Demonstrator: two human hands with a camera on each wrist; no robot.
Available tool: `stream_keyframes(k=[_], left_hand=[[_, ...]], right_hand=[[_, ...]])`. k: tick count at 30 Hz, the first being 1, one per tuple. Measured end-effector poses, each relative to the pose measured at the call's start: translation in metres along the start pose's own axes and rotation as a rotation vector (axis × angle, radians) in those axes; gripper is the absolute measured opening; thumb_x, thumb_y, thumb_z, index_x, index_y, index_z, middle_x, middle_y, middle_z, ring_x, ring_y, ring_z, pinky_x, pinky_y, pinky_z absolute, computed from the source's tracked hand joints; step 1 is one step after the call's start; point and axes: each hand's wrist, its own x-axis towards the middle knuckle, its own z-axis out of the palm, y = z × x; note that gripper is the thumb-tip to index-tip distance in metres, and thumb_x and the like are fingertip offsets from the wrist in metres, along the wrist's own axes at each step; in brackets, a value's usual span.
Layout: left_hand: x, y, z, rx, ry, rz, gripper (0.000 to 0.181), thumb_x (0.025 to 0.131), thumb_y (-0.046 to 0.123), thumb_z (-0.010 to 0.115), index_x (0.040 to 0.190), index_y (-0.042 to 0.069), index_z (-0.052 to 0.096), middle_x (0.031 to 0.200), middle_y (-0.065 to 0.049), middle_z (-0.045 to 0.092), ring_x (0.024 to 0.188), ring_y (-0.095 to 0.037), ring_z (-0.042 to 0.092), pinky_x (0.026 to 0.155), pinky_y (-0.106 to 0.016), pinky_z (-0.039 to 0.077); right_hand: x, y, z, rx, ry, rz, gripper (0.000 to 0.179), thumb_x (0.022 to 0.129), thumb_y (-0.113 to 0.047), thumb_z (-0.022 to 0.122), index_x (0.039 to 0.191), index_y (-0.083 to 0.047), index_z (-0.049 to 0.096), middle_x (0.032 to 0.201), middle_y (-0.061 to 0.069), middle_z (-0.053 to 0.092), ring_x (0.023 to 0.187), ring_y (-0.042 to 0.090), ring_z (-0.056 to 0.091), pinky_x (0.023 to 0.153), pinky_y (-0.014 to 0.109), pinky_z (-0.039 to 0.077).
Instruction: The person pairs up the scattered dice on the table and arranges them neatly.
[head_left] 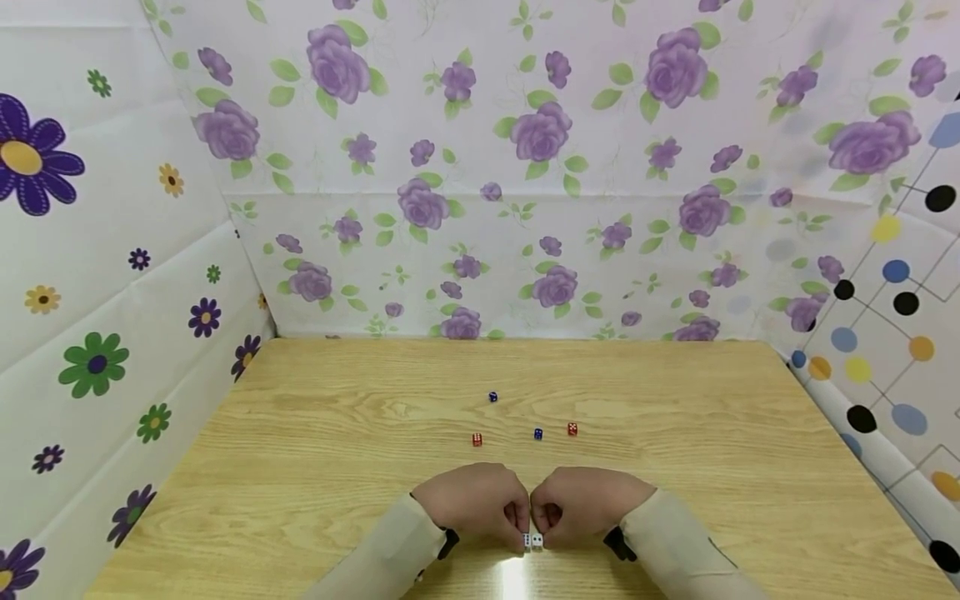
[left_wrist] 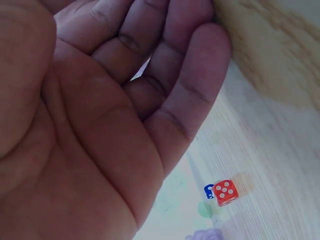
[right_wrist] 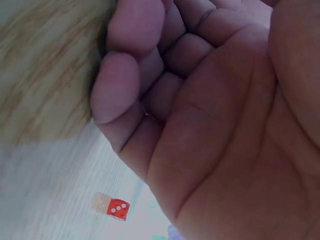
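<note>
Two white dice sit side by side near the front of the table in the head view. My left hand [head_left: 476, 504] pinches the left white die [head_left: 527, 542] between thumb and fingertips. On the other side, my right hand [head_left: 592, 500] has its curled fingers at the right white die [head_left: 537, 541], pinching it. The knuckles of both hands nearly meet above the dice. In the left wrist view the left palm [left_wrist: 100, 130] and bent fingers hide the white die. The right palm [right_wrist: 225, 130] hides its own in the right wrist view.
Beyond the hands lie a red die [head_left: 477, 440], a blue die [head_left: 537, 434], another red die [head_left: 572, 429] and, farther back, another blue die [head_left: 492, 397]. The wooden table [head_left: 337, 425] is enclosed by a flowered back cloth [head_left: 480, 242] and patterned side cloths.
</note>
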Motion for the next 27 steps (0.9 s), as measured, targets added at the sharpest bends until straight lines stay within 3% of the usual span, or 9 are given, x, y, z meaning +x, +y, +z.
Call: stream_keyframes(k=[18, 23, 27], left_hand=[[-0.003, -0.004, -0.006, -0.034, 0.002, -0.011, 0.015, 0.084, 0.029, 0.087, 0.078, 0.028, 0.074, 0.073, 0.023, 0.065, 0.066, 0.004, 0.06, 0.063, -0.017, 0.051], [-0.006, -0.014, -0.015, -0.039, 0.046, 0.017, 0.014, 0.091, 0.026, 0.08, 0.081, 0.03, 0.071, 0.077, 0.022, 0.065, 0.068, 0.003, 0.06, 0.066, -0.018, 0.051], [-0.008, -0.023, -0.025, -0.021, 0.105, 0.017, 0.007, 0.096, 0.025, 0.074, 0.091, 0.028, 0.072, 0.084, 0.021, 0.064, 0.075, 0.003, 0.061, 0.073, -0.019, 0.051]], right_hand=[[-0.004, 0.006, -0.003, 0.06, -0.013, 0.033, 0.022, 0.085, -0.008, 0.079, 0.08, -0.023, 0.064, 0.068, -0.016, 0.054, 0.059, -0.001, 0.045, 0.056, 0.018, 0.038], [-0.008, 0.016, -0.007, 0.042, 0.028, 0.055, 0.023, 0.085, -0.009, 0.078, 0.08, -0.025, 0.062, 0.069, -0.016, 0.054, 0.06, 0.0, 0.046, 0.058, 0.019, 0.039], [-0.01, 0.024, -0.011, 0.035, 0.096, 0.033, 0.021, 0.088, -0.011, 0.075, 0.081, -0.026, 0.062, 0.072, -0.016, 0.055, 0.064, 0.0, 0.048, 0.061, 0.021, 0.042]])
